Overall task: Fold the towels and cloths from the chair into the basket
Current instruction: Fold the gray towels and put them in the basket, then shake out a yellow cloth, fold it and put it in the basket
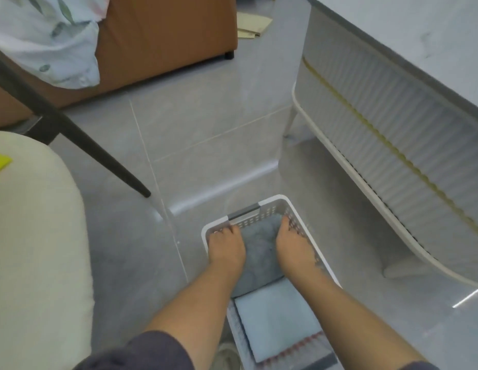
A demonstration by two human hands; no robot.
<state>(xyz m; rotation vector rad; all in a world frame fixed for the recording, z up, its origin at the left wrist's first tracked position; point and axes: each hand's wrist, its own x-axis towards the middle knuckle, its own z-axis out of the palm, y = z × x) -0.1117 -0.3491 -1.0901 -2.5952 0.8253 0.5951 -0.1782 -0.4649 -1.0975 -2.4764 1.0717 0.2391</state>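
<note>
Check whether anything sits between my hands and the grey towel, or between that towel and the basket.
Nothing visible does. The left hand and right hand both touch the grey towel, one each side, and it already lies in the far end of the basket, beyond the folded light blue towel.

Home living room: tan sofa (163, 36), grey tiled floor (206, 134), cream chair (32, 249), fluted white table (392, 116)

Brown sofa (166, 36), dark slanted leg (99, 156), white ribbed cabinet (392, 124) on grey tiled floor (206, 124).
</note>
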